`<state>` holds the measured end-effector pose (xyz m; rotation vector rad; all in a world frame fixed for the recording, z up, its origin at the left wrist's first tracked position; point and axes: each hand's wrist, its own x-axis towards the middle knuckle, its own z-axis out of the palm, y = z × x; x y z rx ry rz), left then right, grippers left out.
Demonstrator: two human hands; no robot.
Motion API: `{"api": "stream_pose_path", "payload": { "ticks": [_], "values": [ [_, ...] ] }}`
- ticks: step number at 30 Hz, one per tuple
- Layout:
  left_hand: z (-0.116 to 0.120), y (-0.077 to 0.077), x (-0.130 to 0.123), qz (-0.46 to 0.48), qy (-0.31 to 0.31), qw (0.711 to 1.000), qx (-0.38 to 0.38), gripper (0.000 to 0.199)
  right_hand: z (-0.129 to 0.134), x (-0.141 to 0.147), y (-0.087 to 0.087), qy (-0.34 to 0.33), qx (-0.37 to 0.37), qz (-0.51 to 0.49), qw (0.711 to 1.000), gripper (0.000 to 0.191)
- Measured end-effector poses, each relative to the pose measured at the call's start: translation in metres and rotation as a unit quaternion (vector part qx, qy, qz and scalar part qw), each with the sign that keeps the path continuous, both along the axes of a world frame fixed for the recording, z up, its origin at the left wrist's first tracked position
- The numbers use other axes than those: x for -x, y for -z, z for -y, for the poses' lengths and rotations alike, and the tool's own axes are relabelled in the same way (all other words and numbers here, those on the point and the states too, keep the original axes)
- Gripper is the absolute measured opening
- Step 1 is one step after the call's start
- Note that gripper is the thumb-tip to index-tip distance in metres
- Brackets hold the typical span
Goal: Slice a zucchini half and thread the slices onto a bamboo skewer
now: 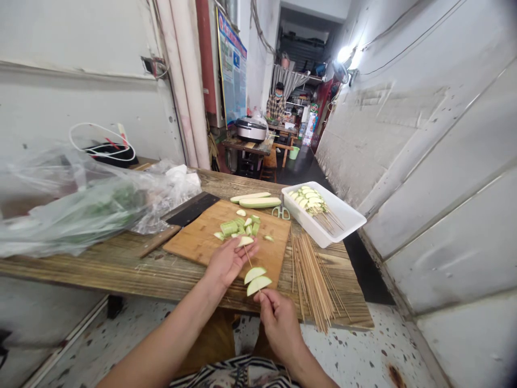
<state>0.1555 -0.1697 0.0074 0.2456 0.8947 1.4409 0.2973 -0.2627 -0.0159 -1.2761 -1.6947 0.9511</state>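
Observation:
My right hand point(278, 318) is closed round the lower part of a thin wooden skewer point(247, 257). Two pale green half-moon zucchini slices point(258, 284) are threaded on it just above my fingers. At the skewer's upper end, my left hand point(231, 260) holds another zucchini slice point(245, 241) between thumb and fingers; whether the tip has pierced it I cannot tell. Beyond my left hand, cut zucchini pieces point(236, 227) lie heaped on a wooden cutting board point(197, 237). Two long zucchini halves point(259, 202) rest behind the board, near green-handled scissors point(281, 212).
A cleaver point(194, 209) lies along the board's left edge. Loose skewers point(313, 280) lie at right, below a white tray point(347, 218) with filled zucchini skewers point(310, 200). Plastic bags point(81, 199) cover the table's left. A person point(277, 102) works at a farther table.

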Motion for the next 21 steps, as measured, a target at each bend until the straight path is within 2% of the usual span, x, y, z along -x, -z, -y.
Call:
{"api": "stream_pose_path", "payload": {
  "ticks": [13, 21],
  "values": [
    [-0.0019, 0.0015, 0.0003, 0.018, 0.032, 0.999, 0.024, 0.014, -0.0037, 0.0043, -0.0030, 0.001, -0.003, 0.016, 1.000, 0.032],
    [-0.0034, 0.0002, 0.0011, 0.062, 0.053, 0.996, 0.029, 0.016, -0.0077, 0.0058, -0.0018, 0.007, -0.014, 0.023, 1.000, 0.032]
  ]
}}
